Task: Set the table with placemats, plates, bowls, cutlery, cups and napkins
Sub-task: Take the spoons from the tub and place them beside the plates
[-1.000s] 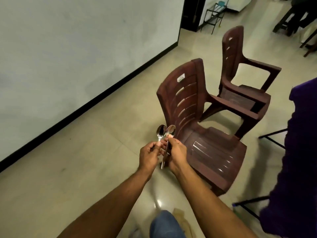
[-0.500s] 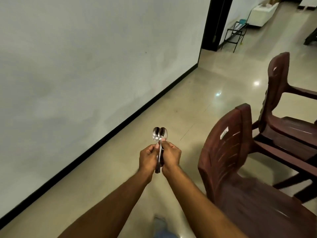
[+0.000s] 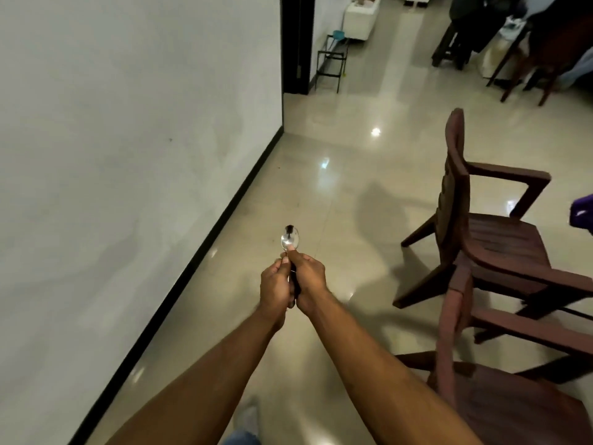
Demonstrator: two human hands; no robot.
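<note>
Item: spoons [image 3: 289, 238], polished metal, oval bowl uppermost and facing the camera, a dark reflection near its tip and a bright glint lower down; only one bowl shows, so whether a second lies stacked behind it cannot be told. Location: held upright in mid-air above the floor, in front of the person, well apart from any counter. Handles hidden between the two hands, with a dark strip of handle showing in the gap. Left hand [image 3: 275, 284]: fingers curled round the handles from the left, thumb tip at the neck. Right hand [image 3: 308, 279]: fingers curled round the same handles from the right, thumb pressed flat against the base of the bowl; each grip is closed on the cutlery, the two hands touching. Floor [image 3: 337, 194]: glossy beige tile carrying light reflections and a soft shadow. Wall [image 3: 128, 139]: plain white, on the left, with a black skirting strip along its foot. Two brown plastic armchairs [image 3: 481, 239] on the right, one behind the other. Dark doorway [image 3: 296, 43] beyond the wall's end, a small black metal rack [image 3: 330, 67] just beside it. Dark furniture far right, blurred. Legible writing or labels: none can be read.
</note>
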